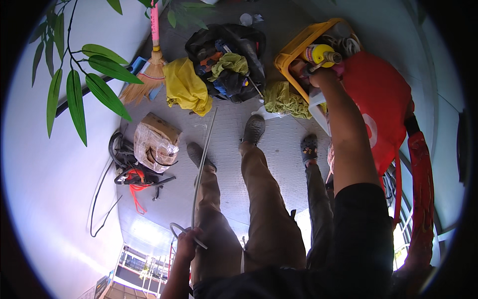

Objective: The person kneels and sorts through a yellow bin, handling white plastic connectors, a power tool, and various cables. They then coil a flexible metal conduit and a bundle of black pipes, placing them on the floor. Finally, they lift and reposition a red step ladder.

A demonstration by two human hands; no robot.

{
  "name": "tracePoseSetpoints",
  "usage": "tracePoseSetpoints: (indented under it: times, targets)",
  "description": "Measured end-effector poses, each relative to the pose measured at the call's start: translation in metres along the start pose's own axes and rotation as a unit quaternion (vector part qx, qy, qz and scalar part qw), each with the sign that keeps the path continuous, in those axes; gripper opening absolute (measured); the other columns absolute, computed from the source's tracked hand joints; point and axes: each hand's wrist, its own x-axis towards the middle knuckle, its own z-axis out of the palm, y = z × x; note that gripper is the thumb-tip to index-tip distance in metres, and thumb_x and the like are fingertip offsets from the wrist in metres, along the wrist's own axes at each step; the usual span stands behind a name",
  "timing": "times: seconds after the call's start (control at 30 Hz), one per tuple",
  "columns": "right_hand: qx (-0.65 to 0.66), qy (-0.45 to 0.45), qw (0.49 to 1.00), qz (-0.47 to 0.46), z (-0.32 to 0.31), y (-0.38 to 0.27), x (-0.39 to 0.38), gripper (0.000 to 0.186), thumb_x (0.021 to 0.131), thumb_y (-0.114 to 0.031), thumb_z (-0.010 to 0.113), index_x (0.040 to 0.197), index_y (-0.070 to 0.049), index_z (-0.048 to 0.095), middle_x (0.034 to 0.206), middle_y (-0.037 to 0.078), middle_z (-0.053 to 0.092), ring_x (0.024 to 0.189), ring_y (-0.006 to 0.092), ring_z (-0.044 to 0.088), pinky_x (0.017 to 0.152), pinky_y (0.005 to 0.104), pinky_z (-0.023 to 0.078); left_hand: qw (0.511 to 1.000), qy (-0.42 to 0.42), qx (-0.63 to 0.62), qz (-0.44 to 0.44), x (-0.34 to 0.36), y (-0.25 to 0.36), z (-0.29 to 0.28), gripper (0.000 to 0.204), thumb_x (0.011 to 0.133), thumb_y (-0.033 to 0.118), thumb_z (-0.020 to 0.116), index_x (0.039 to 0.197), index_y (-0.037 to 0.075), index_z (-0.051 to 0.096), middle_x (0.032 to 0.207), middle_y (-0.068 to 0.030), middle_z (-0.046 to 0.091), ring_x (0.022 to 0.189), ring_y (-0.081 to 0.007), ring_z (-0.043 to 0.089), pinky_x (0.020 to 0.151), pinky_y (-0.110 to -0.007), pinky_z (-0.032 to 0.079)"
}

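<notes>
At yellow crate (285, 61), right hand (322, 76); left hand (187, 243) grips grey cable (204, 152).

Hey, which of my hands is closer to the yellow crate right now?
Your right hand: it is at the yellow crate, close beside the yellow bottle. Your left hand is well away, low in the picture, holding a grey tube.
</notes>
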Motion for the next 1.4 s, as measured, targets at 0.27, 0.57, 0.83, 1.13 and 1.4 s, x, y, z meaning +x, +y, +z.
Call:
tracePoseSetpoints:
  times: [0.27, 0.57, 0.83, 1.13, 1.4]
  targets:
    - [-0.025, 0.017, 0.990, -0.135, -0.003, 0.012, -0.021, 0.035, 0.095, -0.020, 0.057, 0.127, -0.011, 0.068, 0.127, 0.015, 0.068, 0.112, 0.0328, 0.068, 0.094, 0.0412, 0.054, 0.998, -0.053, -0.032, 0.005, -0.020, -0.027, -0.024, 0.028, 0.094, 0.029, 0.060, 0.093, 0.003, 0.069, 0.074, -0.0006, 0.060, 0.067, -0.0119, 0.056, 0.063, -0.027, 0.043]
    - [0.544, 0.303, 0.769, -0.146, -0.011, -0.055, -0.288, 0.043, 0.090, -0.018, 0.069, 0.131, -0.008, 0.064, 0.120, 0.015, 0.072, 0.104, 0.0255, 0.072, 0.093, 0.0352, 0.055, 0.920, -0.353, -0.164, 0.054, -0.046, -0.042, -0.086, 0.027, 0.094, 0.036, 0.062, 0.087, 0.011, 0.058, 0.074, -0.0006, 0.053, 0.062, -0.0154, 0.051, 0.062, -0.032, 0.042]
    - [0.073, 0.439, 0.682, -0.581, 0.010, -0.306, -0.637, 0.095, 0.067, -0.047, 0.087, 0.149, -0.024, 0.046, 0.139, 0.015, 0.055, 0.138, 0.0381, 0.044, 0.114, 0.0635, 0.029, 0.674, -0.702, -0.224, 0.042, -0.081, -0.084, -0.201, 0.029, 0.099, 0.031, 0.062, 0.085, 0.013, 0.044, 0.063, 0.0042, 0.037, 0.049, -0.0080, 0.033, 0.048, -0.028, 0.027]
    - [0.000, 0.361, 0.691, -0.627, 0.022, -0.414, -0.781, 0.027, 0.073, -0.036, 0.080, 0.084, -0.013, 0.070, 0.073, 0.009, 0.068, 0.077, 0.0311, 0.072, 0.072, 0.0446, 0.056, 0.758, -0.473, 0.161, 0.420, -0.181, -0.135, -0.312, 0.033, 0.094, 0.026, 0.065, 0.114, 0.001, 0.058, 0.083, -0.0080, 0.062, 0.076, -0.0227, 0.062, 0.081, -0.039, 0.050]
    - [-0.037, 0.434, 0.703, -0.563, 0.035, -0.445, -0.833, 0.020, 0.080, -0.032, 0.072, 0.079, -0.013, 0.072, 0.075, 0.011, 0.071, 0.073, 0.0319, 0.072, 0.067, 0.0461, 0.056, 0.766, -0.178, 0.275, 0.553, -0.215, -0.180, -0.340, 0.062, 0.089, 0.023, 0.070, 0.142, 0.003, 0.046, 0.127, -0.0191, 0.066, 0.124, -0.0268, 0.061, 0.106, -0.039, 0.046]
